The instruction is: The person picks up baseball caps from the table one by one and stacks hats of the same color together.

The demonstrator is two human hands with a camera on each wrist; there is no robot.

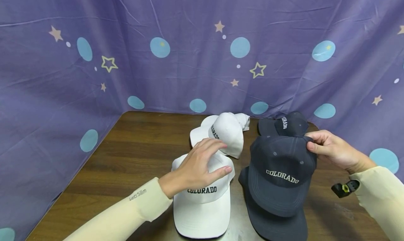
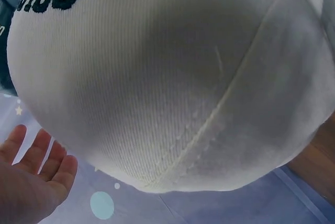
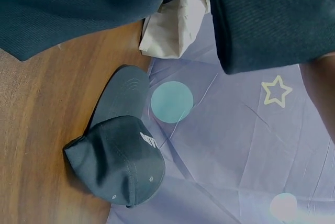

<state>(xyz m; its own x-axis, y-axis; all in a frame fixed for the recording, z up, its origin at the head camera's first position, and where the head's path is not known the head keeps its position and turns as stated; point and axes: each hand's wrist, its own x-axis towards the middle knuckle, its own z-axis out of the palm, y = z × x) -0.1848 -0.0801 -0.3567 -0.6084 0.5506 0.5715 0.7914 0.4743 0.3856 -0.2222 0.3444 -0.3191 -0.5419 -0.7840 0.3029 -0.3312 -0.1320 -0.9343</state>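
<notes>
While the right hand (image 1: 336, 151) pinches the back edge of a navy COLORADO cap (image 1: 281, 163), brim tipped toward the wearer, that cap sits right over another dark cap (image 1: 277, 228) on the wooden table (image 1: 135, 156), though I can't tell if they're touching. Left hand (image 1: 199, 163) is just kinda loose, fingers relaxed, holding nothing over the front white cap (image 1: 202, 214). Behind those you've got more white caps (image 1: 231, 128) and a dark one (image 1: 295, 125).

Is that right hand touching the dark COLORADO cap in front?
Touching: in the head view, the right hand pinches the front dark COLORADO baseball cap between thumb and fingers.
</notes>
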